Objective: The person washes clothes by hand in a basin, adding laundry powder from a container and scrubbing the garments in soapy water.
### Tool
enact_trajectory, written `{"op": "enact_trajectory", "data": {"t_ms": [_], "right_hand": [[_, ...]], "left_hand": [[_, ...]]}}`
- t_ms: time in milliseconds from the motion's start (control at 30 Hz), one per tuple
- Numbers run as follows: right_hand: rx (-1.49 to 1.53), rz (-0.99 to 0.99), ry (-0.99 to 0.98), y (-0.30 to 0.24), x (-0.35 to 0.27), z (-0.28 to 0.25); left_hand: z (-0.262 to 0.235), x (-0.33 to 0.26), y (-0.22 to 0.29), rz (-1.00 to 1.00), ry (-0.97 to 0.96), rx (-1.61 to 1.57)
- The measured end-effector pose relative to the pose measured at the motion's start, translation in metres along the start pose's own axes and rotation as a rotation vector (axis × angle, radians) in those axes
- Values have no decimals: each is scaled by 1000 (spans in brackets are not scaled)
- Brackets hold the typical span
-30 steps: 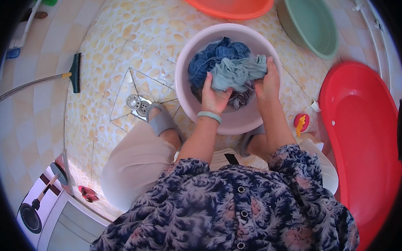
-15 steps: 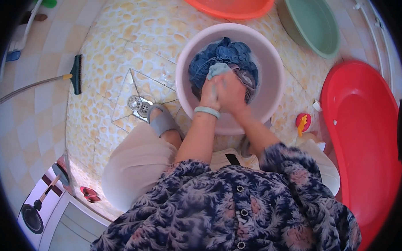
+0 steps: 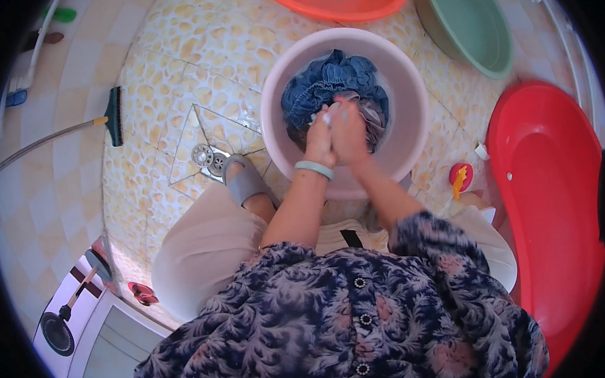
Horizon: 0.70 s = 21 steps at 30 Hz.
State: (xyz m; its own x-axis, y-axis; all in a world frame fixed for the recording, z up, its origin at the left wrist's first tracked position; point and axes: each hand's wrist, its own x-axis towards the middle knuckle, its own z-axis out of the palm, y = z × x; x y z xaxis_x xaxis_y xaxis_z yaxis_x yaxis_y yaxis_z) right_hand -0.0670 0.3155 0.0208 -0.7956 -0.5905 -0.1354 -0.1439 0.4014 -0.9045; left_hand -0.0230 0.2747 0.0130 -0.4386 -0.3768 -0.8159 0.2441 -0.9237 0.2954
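My left hand [image 3: 319,137], with a pale green bangle [image 3: 314,168] at its wrist, is closed and pressed against my right hand [image 3: 348,134]. Both are over the near half of a pale pink basin [image 3: 412,136]. A small pale bit of cloth [image 3: 327,117] shows between them; the rest of it is hidden by my fingers. Blue denim clothing [image 3: 329,83] lies bunched in the basin beyond my hands. Beside my right hand a greyish-mauve garment [image 3: 373,118] lies crumpled and wet.
An orange basin [image 3: 335,15] and a green basin [image 3: 490,62] stand at the far side. On the right lies a red baby bathtub [image 3: 515,216], near a red and yellow toy [image 3: 460,178]. To the left are a floor drain [image 3: 210,158] and a squeegee [image 3: 114,116] by the wall.
The pale cloth that stuck out above my hands is now mostly hidden between them. My hands have shifted slightly and stay together. The view has tilted a little.
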Motion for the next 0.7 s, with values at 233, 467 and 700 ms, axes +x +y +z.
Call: {"op": "enact_trajectory", "data": {"t_ms": [233, 467, 700], "right_hand": [[102, 509, -229, -30, 18, -19], [-77, 107, -67, 1, 29, -5], [75, 316, -114, -10, 19, -19]], "left_hand": [[14, -12, 16, 15, -93, -19], [11, -14, 8, 3, -112, 51], [13, -7, 4, 38, -100, 97]]}}
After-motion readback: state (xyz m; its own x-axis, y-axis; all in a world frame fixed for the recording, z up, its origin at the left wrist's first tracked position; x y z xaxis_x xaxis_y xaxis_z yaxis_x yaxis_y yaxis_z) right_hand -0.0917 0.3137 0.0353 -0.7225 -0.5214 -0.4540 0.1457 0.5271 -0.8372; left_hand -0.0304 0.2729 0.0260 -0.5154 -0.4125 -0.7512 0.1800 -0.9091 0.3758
